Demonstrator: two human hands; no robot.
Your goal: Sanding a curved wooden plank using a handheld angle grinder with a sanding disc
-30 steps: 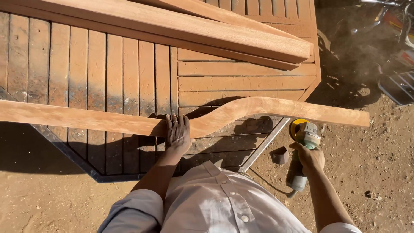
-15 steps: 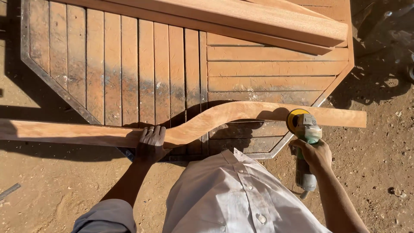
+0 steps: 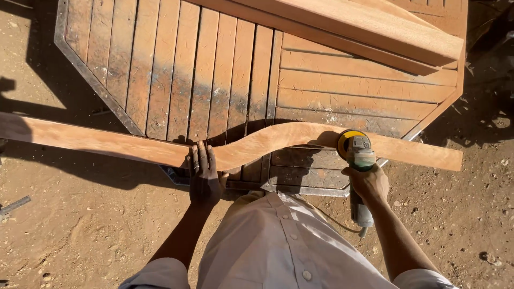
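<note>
1 curved wooden plank (image 3: 267,142) lay across the slatted table (image 3: 176,69)'s near edge. Left hand (image 3: 205,174) pressed flat on it; right hand (image 3: 368,182) gripped an angle grinder (image 3: 357,155) at its crest. Sanding appeared underway, extent unclear.

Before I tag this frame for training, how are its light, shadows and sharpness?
Head view: hard low sunlight, sharp focus, no motion blur; the curved plank throws a dark shadow on the slatted tabletop; left hand and right hand on the grinder read clearly.
</note>
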